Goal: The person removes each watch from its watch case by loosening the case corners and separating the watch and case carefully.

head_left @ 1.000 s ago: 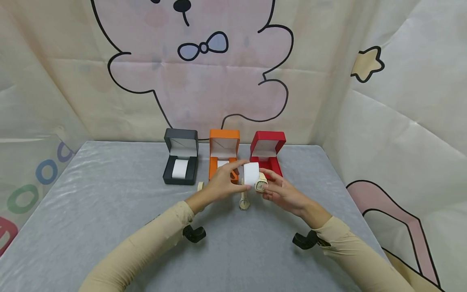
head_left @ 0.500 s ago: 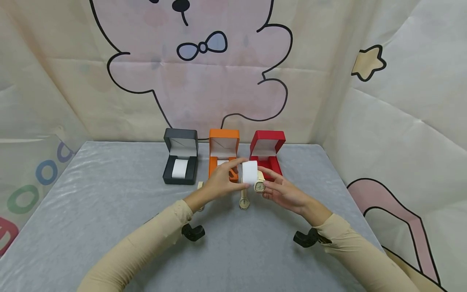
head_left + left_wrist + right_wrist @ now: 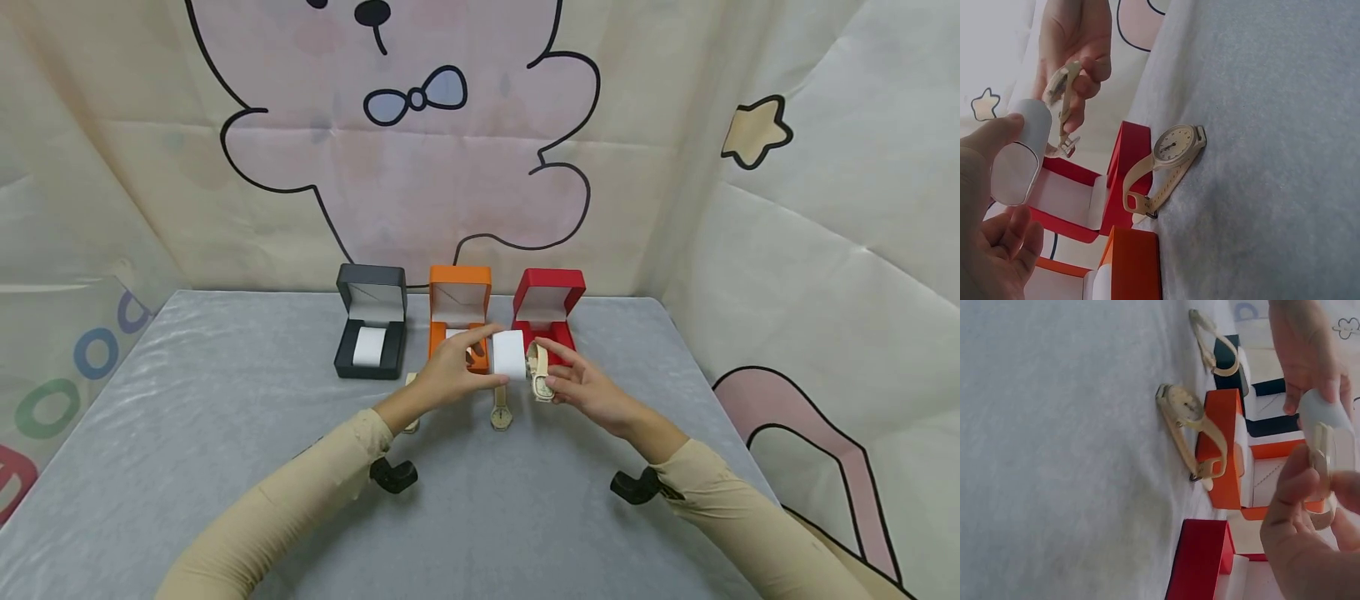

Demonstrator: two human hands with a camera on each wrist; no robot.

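My left hand [image 3: 459, 367] grips a white watch cushion [image 3: 509, 355] between thumb and fingers, raised above the table in front of the red box. A cream wristwatch [image 3: 542, 383] is pinched in my right hand [image 3: 592, 396], just right of the cushion; its strap hangs in a loop. In the left wrist view a small gap shows between this watch [image 3: 1060, 87] and the cushion [image 3: 1035, 128]. Below the hands a second cream wristwatch [image 3: 501, 417] lies on the table. A third wristwatch [image 3: 1213, 340] shows in the right wrist view, partly hidden by my left arm in the head view.
Three lidded boxes stand at the back with lids up: a dark grey box [image 3: 345, 358] with a white cushion [image 3: 369, 346], an orange box [image 3: 460, 275], and a red box [image 3: 567, 283] whose base shows no cushion. A grey cloth [image 3: 480, 517] covers the table.
My right hand has drawn the wristwatch slightly right, away from the cushion, and the watch has turned. My left hand has shifted slightly left with the cushion.
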